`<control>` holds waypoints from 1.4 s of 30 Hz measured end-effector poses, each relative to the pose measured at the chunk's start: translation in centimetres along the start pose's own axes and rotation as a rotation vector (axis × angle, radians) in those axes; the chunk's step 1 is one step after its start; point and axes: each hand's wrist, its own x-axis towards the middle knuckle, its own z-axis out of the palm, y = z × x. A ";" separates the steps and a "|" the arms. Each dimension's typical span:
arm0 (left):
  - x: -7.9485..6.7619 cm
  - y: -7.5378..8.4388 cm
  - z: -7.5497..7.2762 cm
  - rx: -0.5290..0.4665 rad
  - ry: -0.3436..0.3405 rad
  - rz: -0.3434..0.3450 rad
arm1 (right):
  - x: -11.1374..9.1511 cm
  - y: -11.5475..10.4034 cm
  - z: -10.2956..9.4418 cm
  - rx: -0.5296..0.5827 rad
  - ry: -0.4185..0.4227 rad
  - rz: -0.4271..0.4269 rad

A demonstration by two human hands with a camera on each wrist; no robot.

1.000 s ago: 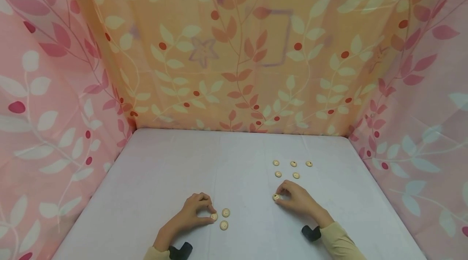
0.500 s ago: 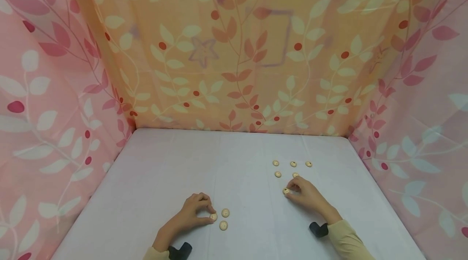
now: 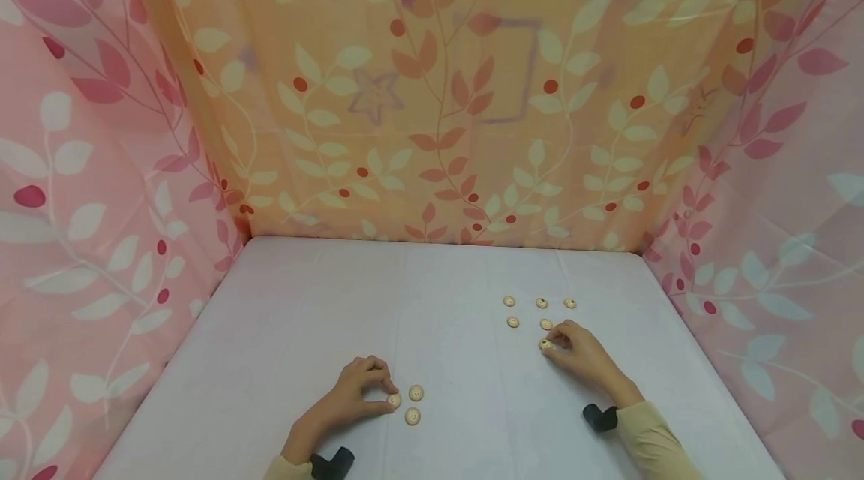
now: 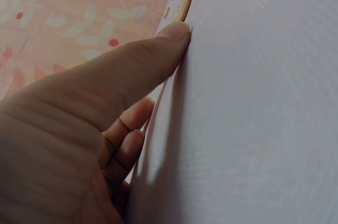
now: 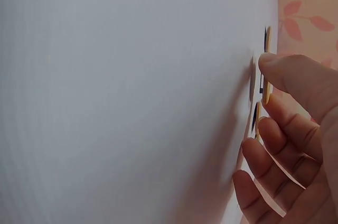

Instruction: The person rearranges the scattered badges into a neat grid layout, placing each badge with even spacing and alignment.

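In my head view, the person's left hand [image 3: 354, 394] has thumb and forefinger pinching a wooden button [image 3: 394, 400] at the white bench [image 3: 304, 300]; a pair of buttons [image 3: 415, 393] lies just beside it. To the right, I see the right hand's [image 3: 580, 355] fingers pinching another button [image 3: 544, 345], raised slightly, near five loose buttons [image 3: 513, 322] arranged three behind two. Leafy curtains [image 3: 445, 105] surround the bench.

In front of you, a white table [image 3: 324, 300] is spreading out. Toward its far right, five round beige buttons [image 3: 514, 322] are lying, three in a row behind two. Nearer you, two more buttons [image 3: 413, 416] are lying one behind the other, a third button [image 3: 394, 400] resting just left.
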 end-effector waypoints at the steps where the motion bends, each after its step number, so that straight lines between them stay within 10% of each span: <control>1: 0.0 0.0 0.0 0.001 -0.001 0.001 | 0.0 0.2 -0.1 0.002 0.004 0.008; 20: 0.0 -0.1 0.1 0.000 -0.004 0.001 | 0.4 3.7 -2.5 -0.068 0.013 0.178; 42: 0.1 -0.4 0.3 0.007 0.009 0.008 | 0.9 5.1 -3.5 -0.072 0.041 0.182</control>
